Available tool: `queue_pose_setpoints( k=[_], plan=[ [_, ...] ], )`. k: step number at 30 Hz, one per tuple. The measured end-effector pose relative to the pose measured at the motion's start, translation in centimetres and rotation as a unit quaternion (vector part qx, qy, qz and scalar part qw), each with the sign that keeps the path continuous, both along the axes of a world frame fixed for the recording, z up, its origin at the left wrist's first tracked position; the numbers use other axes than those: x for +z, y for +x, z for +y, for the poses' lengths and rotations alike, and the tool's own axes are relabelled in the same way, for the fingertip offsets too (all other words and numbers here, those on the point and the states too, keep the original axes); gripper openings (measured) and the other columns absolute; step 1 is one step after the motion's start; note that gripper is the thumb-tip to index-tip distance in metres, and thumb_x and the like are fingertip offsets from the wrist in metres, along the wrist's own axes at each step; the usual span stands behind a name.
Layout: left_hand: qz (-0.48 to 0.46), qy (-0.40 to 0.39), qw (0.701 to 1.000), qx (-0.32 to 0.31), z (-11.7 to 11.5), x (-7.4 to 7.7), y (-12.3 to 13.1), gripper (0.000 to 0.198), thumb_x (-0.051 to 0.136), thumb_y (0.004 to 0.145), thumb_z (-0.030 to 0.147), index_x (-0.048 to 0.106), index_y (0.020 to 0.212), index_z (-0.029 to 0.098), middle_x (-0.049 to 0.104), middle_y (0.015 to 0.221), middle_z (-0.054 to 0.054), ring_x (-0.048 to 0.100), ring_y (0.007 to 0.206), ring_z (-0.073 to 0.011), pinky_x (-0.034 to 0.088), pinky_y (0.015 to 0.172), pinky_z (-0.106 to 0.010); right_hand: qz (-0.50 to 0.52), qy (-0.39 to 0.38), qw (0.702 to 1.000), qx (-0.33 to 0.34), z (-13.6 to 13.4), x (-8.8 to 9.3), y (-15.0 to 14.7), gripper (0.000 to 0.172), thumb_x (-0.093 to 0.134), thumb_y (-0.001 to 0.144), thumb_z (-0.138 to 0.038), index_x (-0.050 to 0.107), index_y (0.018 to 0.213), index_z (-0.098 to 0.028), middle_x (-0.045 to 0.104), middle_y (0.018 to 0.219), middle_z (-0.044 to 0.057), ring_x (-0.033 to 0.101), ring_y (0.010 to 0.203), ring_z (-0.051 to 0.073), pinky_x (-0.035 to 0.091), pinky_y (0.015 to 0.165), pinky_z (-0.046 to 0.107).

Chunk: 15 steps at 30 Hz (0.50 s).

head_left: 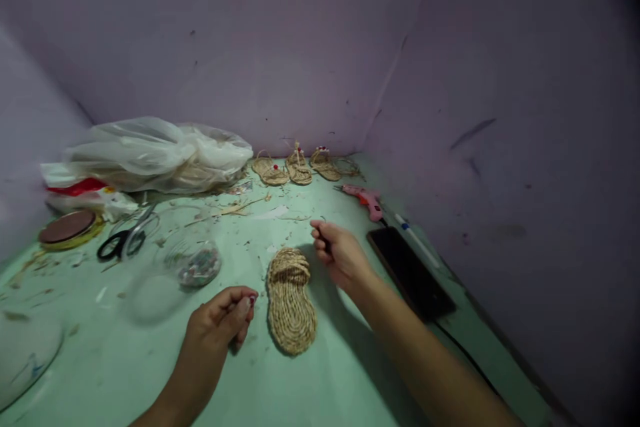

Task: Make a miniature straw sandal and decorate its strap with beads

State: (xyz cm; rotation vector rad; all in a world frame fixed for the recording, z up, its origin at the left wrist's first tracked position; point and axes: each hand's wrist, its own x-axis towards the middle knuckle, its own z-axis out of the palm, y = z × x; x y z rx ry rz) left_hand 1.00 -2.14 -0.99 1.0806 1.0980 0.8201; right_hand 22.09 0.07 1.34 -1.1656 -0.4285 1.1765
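Note:
A woven straw sandal [293, 310] lies flat on the table, its strapped end pointing away from me. To its left, my left hand [220, 320] is closed in a pinch on what looks like a small red bead [253, 300]. Beyond the sandal's upper right side, my right hand [340, 253] hovers with curled fingers. Something thin and dark shows in that hand, too small to name. Neither hand touches the sandal. Left of the sandal sits a clear round container [200, 265] of small beads.
Several small straw sandals [299, 170] stand by the wall. A pink glue gun [367, 200], a dark phone [413, 273] and a pen [417, 240] lie on the right. Scissors [120, 245], a round tin [69, 228] and plastic bags [160, 153] occupy the left.

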Motion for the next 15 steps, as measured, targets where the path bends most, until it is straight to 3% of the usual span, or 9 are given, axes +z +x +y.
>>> queue_pose_setpoints(
  k=[2, 4, 6, 11, 15],
  plan=[
    [0.024, 0.014, 1.000, -0.008, -0.1, -0.2, 0.1, 0.030, 0.066, 0.071, 0.042, 0.063, 0.083, 0.014, 0.050, 0.054, 0.004, 0.040, 0.043, -0.0072, 0.030, 0.042, -0.020, -0.101, 0.017, 0.995, -0.012, 3.0, -1.2, 1.1, 0.010, 0.055, 0.073, -0.013, 0.063, 0.069, -0.017, 0.049, 0.055, -0.005, 0.042, 0.048, 0.008, 0.036, 0.043, 0.016],
    [0.044, 0.020, 0.999, -0.009, -0.1, -0.1, 0.1, 0.034, 0.067, 0.068, 0.046, 0.063, 0.080, 0.014, 0.048, 0.050, 0.005, 0.038, 0.041, -0.0070, 0.030, 0.041, -0.020, -0.197, 0.042, 0.979, -0.001, 5.3, -2.3, 1.8, 0.013, 0.057, 0.069, -0.008, 0.065, 0.067, -0.019, 0.054, 0.060, -0.004, 0.049, 0.061, 0.011, 0.044, 0.063, 0.021],
    [0.054, 0.020, 0.998, -0.007, -0.1, 0.1, 0.2, 0.037, 0.067, 0.066, 0.049, 0.064, 0.079, 0.014, 0.047, 0.047, 0.005, 0.038, 0.040, -0.0072, 0.030, 0.041, -0.020, -0.282, 0.064, 0.957, 0.030, 6.3, -3.2, 2.3, 0.017, 0.060, 0.065, -0.005, 0.067, 0.065, -0.020, 0.059, 0.068, -0.002, 0.053, 0.073, 0.014, 0.043, 0.079, 0.027],
    [0.058, 0.004, 0.998, -0.009, 0.0, -0.2, 0.1, 0.039, 0.068, 0.064, 0.050, 0.064, 0.079, 0.015, 0.046, 0.044, 0.005, 0.037, 0.040, -0.0078, 0.029, 0.041, -0.021, -0.445, 0.088, 0.884, 0.111, 4.8, -3.8, 2.6, 0.025, 0.059, 0.067, -0.006, 0.072, 0.079, -0.024, 0.067, 0.094, 0.003, 0.058, 0.091, 0.017, 0.039, 0.091, 0.033],
    [0.044, -0.004, 0.999, -0.012, -0.2, -0.6, 0.0, 0.035, 0.067, 0.067, 0.048, 0.065, 0.080, 0.015, 0.048, 0.046, 0.004, 0.037, 0.041, -0.0079, 0.030, 0.043, -0.021, -0.549, 0.053, 0.829, 0.094, 2.8, -2.2, 5.0, 0.029, 0.052, 0.075, -0.013, 0.069, 0.096, -0.025, 0.065, 0.112, 0.005, 0.057, 0.105, 0.018, 0.040, 0.093, 0.036]
  ],
)
